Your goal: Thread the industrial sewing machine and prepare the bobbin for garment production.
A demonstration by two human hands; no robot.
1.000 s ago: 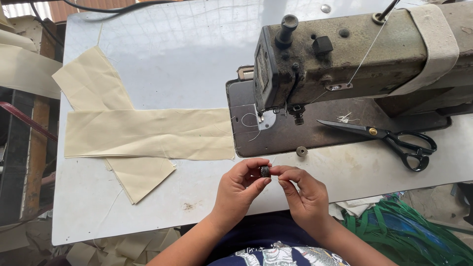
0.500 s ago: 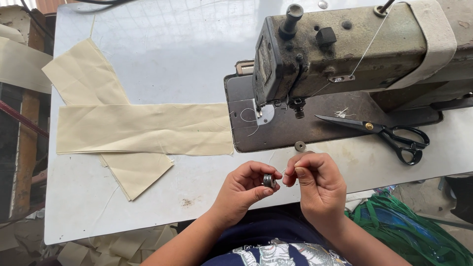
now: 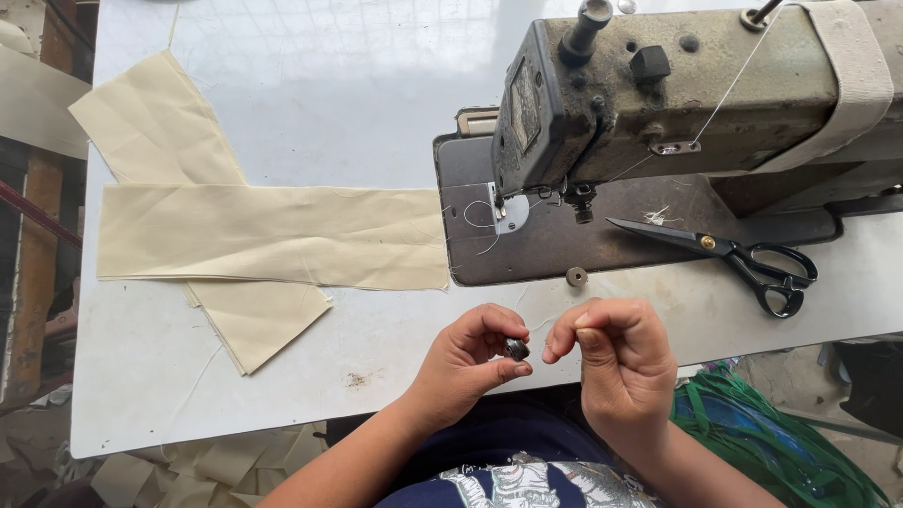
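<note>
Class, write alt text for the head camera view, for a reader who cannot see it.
A person's left hand pinches a small metal bobbin while the right hand pinches a thin thread beside it, over a white table. Behind them stand an old sewing machine, black scissors and cream fabric strips.

fabric strips (image 3: 273, 235) left | sewing machine (image 3: 677, 103) right (scissors (image 3: 724, 254) beneath) | table (image 3: 329, 85)
</note>
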